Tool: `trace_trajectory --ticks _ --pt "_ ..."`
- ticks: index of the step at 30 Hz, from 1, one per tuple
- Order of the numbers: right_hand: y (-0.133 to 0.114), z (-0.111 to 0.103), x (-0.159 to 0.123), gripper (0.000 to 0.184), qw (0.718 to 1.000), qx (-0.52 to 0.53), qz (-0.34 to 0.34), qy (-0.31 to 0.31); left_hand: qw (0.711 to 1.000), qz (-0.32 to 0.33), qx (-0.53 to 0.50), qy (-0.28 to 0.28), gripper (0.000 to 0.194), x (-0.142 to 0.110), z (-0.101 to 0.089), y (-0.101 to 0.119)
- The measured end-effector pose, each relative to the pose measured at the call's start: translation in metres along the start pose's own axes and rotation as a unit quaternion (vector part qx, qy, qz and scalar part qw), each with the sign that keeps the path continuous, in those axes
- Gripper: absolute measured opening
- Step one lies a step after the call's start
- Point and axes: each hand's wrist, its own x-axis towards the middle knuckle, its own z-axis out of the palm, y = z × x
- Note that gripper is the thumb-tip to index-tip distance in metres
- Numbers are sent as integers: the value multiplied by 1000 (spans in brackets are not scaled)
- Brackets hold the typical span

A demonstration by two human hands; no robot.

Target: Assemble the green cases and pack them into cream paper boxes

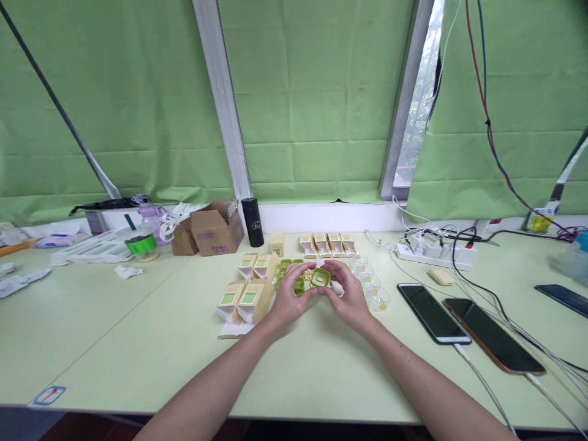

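Both hands meet over the middle of the pale green table [138, 343]. My left hand [290, 300] and my right hand [350, 295] together pinch a small green square container [320, 277] between thumbs and fingertips. Under and behind it lies a cluster of more green containers [289, 267]. Several tan cartons with green labels [248, 298] lie left of my left hand. A row of tan cartons [328, 243] stands behind the hands. Clear plastic lids [373, 285] sit just right of my right hand.
Two phones [432, 312] [493, 335] lie on cables at the right, behind them a white power strip [434, 252] with tangled wires. A black cylinder [252, 222], a cardboard box [215, 229], a green-banded cup [141, 244] and a white tray [94, 247] stand back left.
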Motion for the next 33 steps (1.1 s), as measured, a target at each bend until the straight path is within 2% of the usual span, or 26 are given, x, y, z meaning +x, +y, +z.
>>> trace_trajectory --ticks 7,12,16,21,27,33 --pt "-2 -1 -1 41 999 10 -26 -24 1000 -11 6 -6 44 3 0 -1" --pt "-5 -4 -2 42 998 -18 -42 -33 1000 -14 28 -5 38 2 2 3" --pt "-6 -6 -1 36 993 -68 -90 -14 999 -11 32 6 35 0 4 6" --pt "-6 -6 0 21 967 -192 -164 40 998 14 56 14 34 -2 5 4" --pt "-4 -4 -2 23 948 -256 -184 48 994 60 92 15 39 -5 7 -2" --pt "-3 -3 -3 25 942 -277 -179 52 990 78 116 13 42 -10 7 -1"
